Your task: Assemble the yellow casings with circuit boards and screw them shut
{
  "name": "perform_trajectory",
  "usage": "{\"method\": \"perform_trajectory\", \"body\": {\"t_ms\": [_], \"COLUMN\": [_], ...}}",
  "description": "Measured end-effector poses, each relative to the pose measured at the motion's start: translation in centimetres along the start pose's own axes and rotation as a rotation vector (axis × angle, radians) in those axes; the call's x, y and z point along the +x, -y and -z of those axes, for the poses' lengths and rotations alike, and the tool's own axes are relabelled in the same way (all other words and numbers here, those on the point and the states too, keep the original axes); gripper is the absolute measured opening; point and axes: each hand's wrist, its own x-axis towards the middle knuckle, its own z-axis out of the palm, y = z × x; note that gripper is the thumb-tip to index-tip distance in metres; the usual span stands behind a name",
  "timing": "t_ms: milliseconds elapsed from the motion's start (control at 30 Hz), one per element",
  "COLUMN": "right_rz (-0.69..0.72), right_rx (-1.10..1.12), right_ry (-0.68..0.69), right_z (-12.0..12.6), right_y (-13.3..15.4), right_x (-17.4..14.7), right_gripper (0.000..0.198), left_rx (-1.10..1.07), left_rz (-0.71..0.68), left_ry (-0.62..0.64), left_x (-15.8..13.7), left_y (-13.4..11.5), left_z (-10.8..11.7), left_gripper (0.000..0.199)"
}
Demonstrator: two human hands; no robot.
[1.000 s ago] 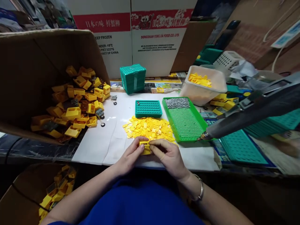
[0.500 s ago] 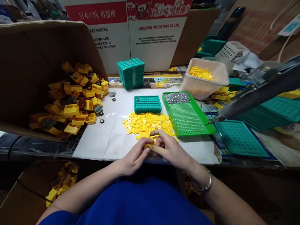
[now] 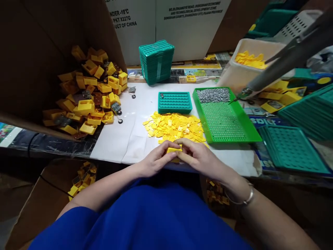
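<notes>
A small yellow plastic case [image 3: 173, 150] is held between both hands at the table's front edge. My left hand [image 3: 155, 159] grips its left side between thumb and fingers. From the other side my right hand [image 3: 201, 158] closes on it, fingers curled; part of the case is hidden behind them. Just beyond the fingers lies a heap of flat yellow plastic pieces [image 3: 177, 126]. Behind that heap sits a teal ridged tray [image 3: 174, 102] with a small part at its upper left corner. A green tray [image 3: 251, 130] holding silvery screws [image 3: 213, 94] is to the right.
An electric screwdriver [image 3: 275, 71] hangs over the green tray's right side. At left, a cardboard box [image 3: 85, 21] lies open with yellow cases [image 3: 87, 106] spilling out. A teal tray stack [image 3: 156, 64] and a bin of yellow pieces [image 3: 240, 74] stand behind. More teal trays [image 3: 296, 147] lie right.
The view has tilted downward, so the table appears higher and farther right. Both hands stay together at the front edge, and more of the yellow case now shows between the fingers.
</notes>
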Motion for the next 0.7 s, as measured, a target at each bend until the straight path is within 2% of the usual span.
{"method": "perform_trajectory", "body": {"t_ms": [33, 67, 100, 133, 167, 200, 267, 333, 400, 433, 533, 633, 700], "right_rz": [0.053, 0.145, 0.257, 0.379, 0.552, 0.597, 0.577, 0.492, 0.401, 0.373, 0.305, 0.224, 0.232], "right_rx": [0.029, 0.058, 0.078, 0.098, 0.055, 0.012, 0.085, 0.297, 0.432, 0.451, 0.451, 0.555, 0.592], "right_ry": [-0.099, -0.306, -0.575, -0.936, -1.227, -1.284, -1.206, -1.001, -0.840, -0.802, -0.826, -0.879, -0.915], "right_z": [0.9, 2.1, 3.6, 5.3, 7.1, 9.0, 12.2, 14.2, 14.9, 14.7, 13.4, 11.8, 10.9], "right_y": [0.1, 0.1, 0.0, -0.3, -0.6, -1.1, -1.8, -2.1, -2.0, -1.9, -1.9, -2.5, -2.9], "right_x": [-0.2, -0.3, -0.2, 0.0, 0.5, 1.1, 2.7, 4.3, 5.4, 5.6, 5.2, 4.1, 3.4], "right_gripper": [0.018, 0.020, 0.024, 0.029, 0.029, 0.032, 0.040, 0.039, 0.029, 0.028, 0.033, 0.033, 0.034], "left_rx": [-0.083, -0.176, -0.269, -0.346, -0.399, -0.429, -0.451, -0.451, -0.447, -0.441, -0.415, -0.402, -0.405], "left_rz": [0.044, 0.090, 0.134, 0.172, 0.204, 0.231, 0.283, 0.326, 0.359, 0.372, 0.396, 0.409, 0.425], "left_ry": [0.011, 0.019, 0.016, -0.004, -0.032, -0.058, -0.079, -0.073, -0.062, -0.054, -0.034, -0.027, -0.026], "left_x": [0.0, 0.1, 0.2, 0.4, 0.6, 0.9, 1.7, 2.4, 3.0, 3.2, 3.5, 3.6, 3.6], "left_y": [-0.2, -0.4, -0.6, -0.9, -1.1, -1.3, -1.7, -1.9, -2.0, -2.0, -1.8, -1.8, -1.8], "left_z": [-0.1, -0.2, -0.3, -0.5, -0.6, -0.8, -1.2, -1.9, -2.5, -2.8, -3.3, -3.5, -3.4], "left_gripper": [0.035, 0.035, 0.035, 0.035, 0.035, 0.035, 0.036, 0.038, 0.041, 0.042, 0.044, 0.043, 0.043]}}
